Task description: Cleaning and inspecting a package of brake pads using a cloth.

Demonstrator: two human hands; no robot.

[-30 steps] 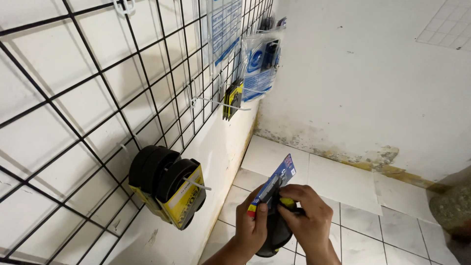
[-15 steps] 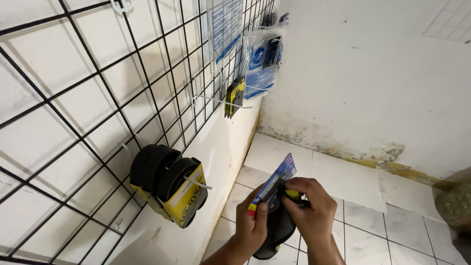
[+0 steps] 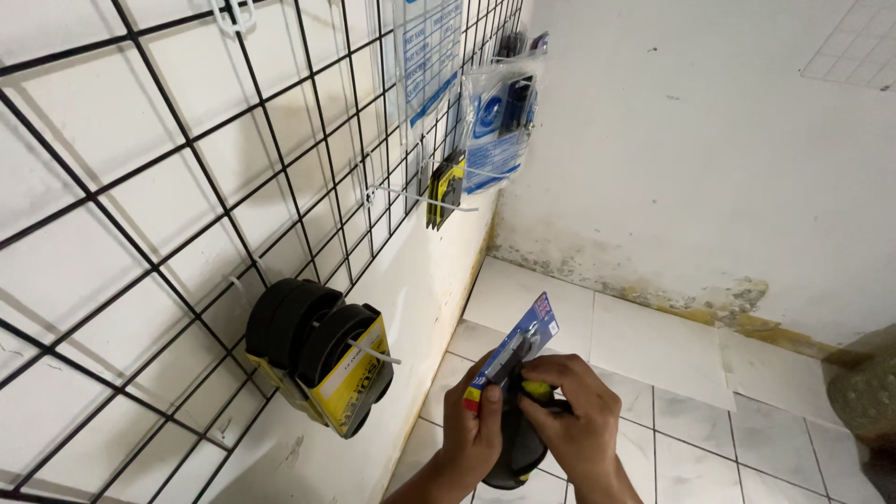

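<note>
Left hand [image 3: 474, 427] and right hand [image 3: 571, 411] close together, fingers curled, both gripping

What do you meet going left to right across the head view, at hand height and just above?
Black wire grid panel → black rolls in yellow card sleeves on a hook → left hand → blue carded package → right hand → white tiled floor → grey mottled object at the right edge.

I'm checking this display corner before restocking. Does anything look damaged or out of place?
Yes: the white wall is stained and flaking, brownish along its base above the floor tiles. The goods on the wire grid hang in order, and the carded item in both hands looks intact.
</note>
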